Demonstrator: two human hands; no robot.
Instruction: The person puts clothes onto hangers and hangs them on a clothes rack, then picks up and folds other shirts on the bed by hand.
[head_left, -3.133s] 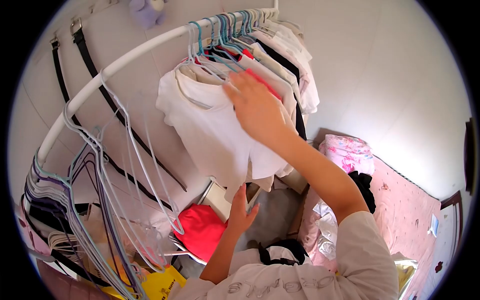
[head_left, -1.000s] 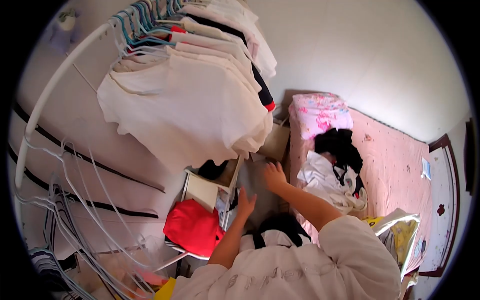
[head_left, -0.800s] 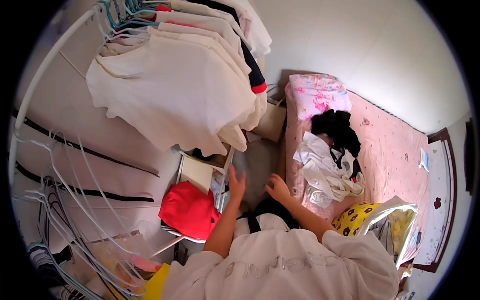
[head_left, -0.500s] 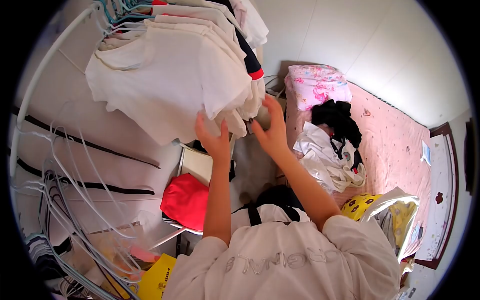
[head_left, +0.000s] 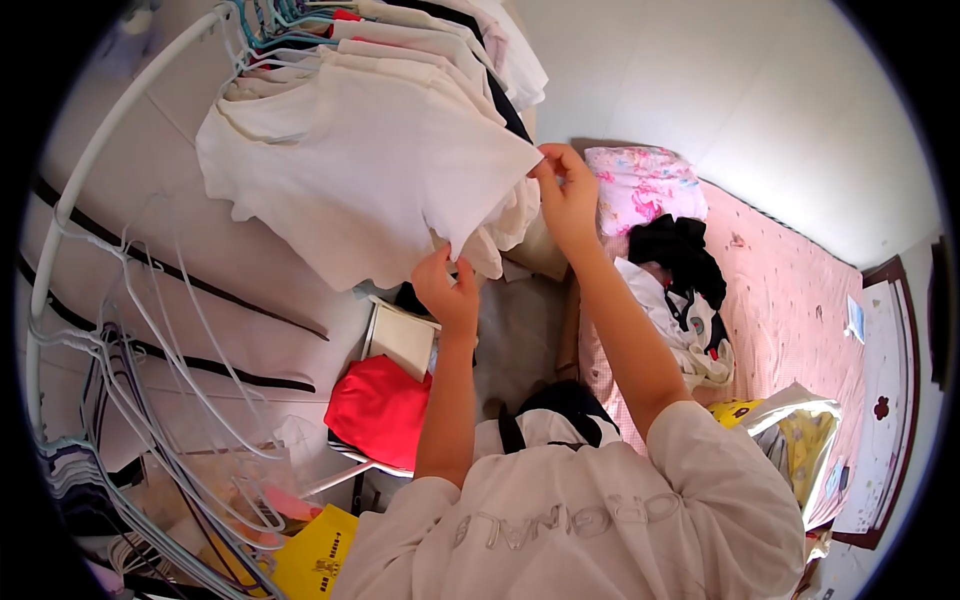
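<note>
A white short-sleeved T-shirt (head_left: 350, 150) hangs at the front of a row of clothes on a metal rack (head_left: 85, 185). My right hand (head_left: 570, 205) pinches the outer corner of its sleeve and holds it stretched to the right. Lower down, my left hand (head_left: 447, 293) pinches the other corner of the same sleeve. Behind this shirt hang several more light garments and a dark one (head_left: 508, 108). The fingertips of both hands are partly covered by the cloth.
Bare hangers (head_left: 150, 330) hang along the rack at left. Below stands a chair with a red cloth (head_left: 378, 410) on it. At right, a bed with a pink sheet (head_left: 775, 290) holds a floral bundle (head_left: 645, 185), black clothing (head_left: 680, 255) and white clothing (head_left: 650, 290).
Both hands were apart from the sleeve with fingers spread; now each pinches a sleeve corner. The sleeve is pulled out flat to the right. The view has shifted slightly.
</note>
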